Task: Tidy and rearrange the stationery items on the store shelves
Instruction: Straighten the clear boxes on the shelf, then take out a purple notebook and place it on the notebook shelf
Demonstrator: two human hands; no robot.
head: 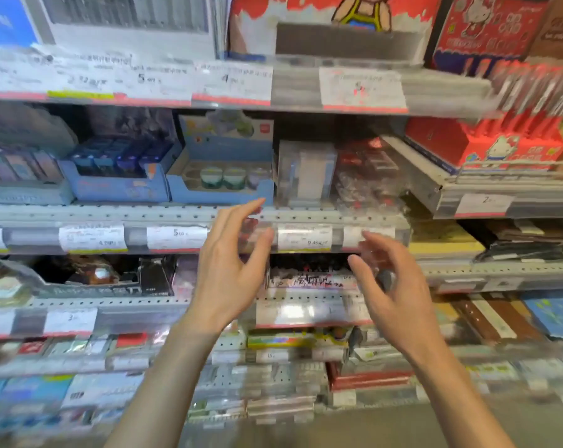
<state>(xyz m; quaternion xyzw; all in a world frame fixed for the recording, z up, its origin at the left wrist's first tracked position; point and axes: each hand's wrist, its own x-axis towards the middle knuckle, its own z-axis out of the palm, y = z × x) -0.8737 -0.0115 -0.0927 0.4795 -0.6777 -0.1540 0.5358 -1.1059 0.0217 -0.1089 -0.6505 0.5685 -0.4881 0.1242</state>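
Left hand and right hand raised side by side, apart, in front of the middle shelf. Left: fingers straight-to-relaxed, spread, tips at the shelf's front rail. Right: fingers loosely curved; something clear and blurred shows between the two hands, cannot tell whether either grips it. Frame motion-blurred.

On the shelf, just above the left hand: blue tray with small round tubs. Right of the tray: clear box, then red packets. Left of the tray: blue carton of dark items. Price tags on the rail beside the hands.
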